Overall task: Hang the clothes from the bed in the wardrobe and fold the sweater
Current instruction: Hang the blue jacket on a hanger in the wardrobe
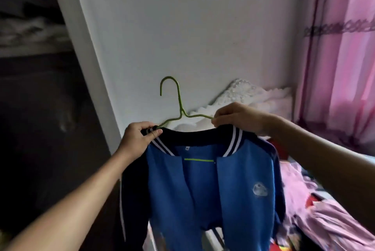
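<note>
Two hands (pixel 140 136) (pixel 239 118), one hanger (pixel 178 104), one jacket (pixel 213 190)

Nothing legible; the jacket (pixel 233 200) emblem (pixel 260 189) is blurred.

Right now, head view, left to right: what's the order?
Dark wardrobe opening, white panel, left hand, green hanger, right hand, pink curtain. Blue jacket spans both hands, left out.

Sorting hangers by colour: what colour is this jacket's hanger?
Green hanger, clearest in the head view.
</note>
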The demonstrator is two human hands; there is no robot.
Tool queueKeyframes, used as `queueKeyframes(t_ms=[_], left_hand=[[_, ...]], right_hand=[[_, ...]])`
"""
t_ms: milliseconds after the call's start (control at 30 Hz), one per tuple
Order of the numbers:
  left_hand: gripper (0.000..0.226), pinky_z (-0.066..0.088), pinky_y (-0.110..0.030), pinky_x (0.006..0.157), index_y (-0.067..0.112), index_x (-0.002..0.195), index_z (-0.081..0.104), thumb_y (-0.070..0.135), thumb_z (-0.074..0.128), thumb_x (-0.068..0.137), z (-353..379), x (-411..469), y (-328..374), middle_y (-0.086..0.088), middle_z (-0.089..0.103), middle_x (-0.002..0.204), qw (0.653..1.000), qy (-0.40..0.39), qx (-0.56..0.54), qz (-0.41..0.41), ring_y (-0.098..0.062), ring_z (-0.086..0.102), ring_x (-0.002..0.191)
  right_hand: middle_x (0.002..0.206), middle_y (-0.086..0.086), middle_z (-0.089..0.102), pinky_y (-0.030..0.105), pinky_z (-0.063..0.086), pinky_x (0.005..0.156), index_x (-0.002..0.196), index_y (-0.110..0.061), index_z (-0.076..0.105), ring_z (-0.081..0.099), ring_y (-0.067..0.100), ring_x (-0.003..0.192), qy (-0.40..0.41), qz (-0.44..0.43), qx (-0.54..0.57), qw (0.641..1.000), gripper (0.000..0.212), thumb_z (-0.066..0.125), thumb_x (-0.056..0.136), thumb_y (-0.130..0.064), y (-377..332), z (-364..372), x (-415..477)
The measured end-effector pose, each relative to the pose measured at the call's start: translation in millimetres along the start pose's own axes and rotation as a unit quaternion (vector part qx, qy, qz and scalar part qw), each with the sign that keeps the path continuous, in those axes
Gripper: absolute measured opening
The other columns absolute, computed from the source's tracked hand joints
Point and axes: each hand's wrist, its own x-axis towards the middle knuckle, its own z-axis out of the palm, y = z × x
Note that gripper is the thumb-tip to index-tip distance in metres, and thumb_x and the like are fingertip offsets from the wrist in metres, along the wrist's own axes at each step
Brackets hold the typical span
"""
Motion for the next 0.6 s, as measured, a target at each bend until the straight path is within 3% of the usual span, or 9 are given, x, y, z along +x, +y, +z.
queueKeyframes(t_ms=[200,333,467,600], left_hand=[[0.014,0.042,-0.012,0.063,0.008,0.089,0.074,0.01,0.079,0.076,-162.3,-48.2,-61.3,-0.012,0.069,0.082,0.988,0.062,0.121,-0.069,-0.015,0.059,0.072],[0.009,0.044,-0.024,0.067,0.012,0.086,0.075,0.016,0.077,0.078,-262.4,-84.0,-105.0,-0.007,0.071,0.079,0.959,0.106,0.208,-0.158,-0.017,0.063,0.075],[0.007,0.047,-0.027,0.073,0.022,0.077,0.072,0.02,0.073,0.083,-336.0,-112.7,-138.2,0.001,0.07,0.082,0.935,0.123,0.246,-0.223,-0.017,0.065,0.083],[0.024,0.042,-0.024,0.06,0.028,0.063,0.063,0.022,0.069,0.085,-384.9,-132.7,-165.2,0.008,0.061,0.071,0.912,0.148,0.28,-0.261,-0.013,0.058,0.075]], right_hand=[[0.063,-0.007,0.064,0.023,0.043,0.063,0.067,-0.016,0.071,0.058,0.007,0.062,-0.039,-0.014,0.083,0.996,0.022,0.066,0.088,-0.02,-73.8,122.0,52.8],[0.064,-0.001,0.063,0.02,0.046,0.059,0.067,-0.013,0.07,0.058,0.011,0.06,-0.068,-0.009,0.128,0.989,0.023,0.066,0.088,-0.02,-120.4,196.9,88.0],[0.079,0.011,0.073,0.031,0.056,0.07,0.075,-0.008,0.076,0.067,0.023,0.07,-0.091,0.018,0.188,0.978,0.016,0.07,0.085,-0.018,-164.3,258.3,131.8],[0.08,0.015,0.074,0.028,0.056,0.059,0.082,-0.003,0.077,0.07,0.024,0.063,-0.102,0.064,0.248,0.961,0.014,0.077,0.077,-0.016,-205.8,319.0,176.9]])
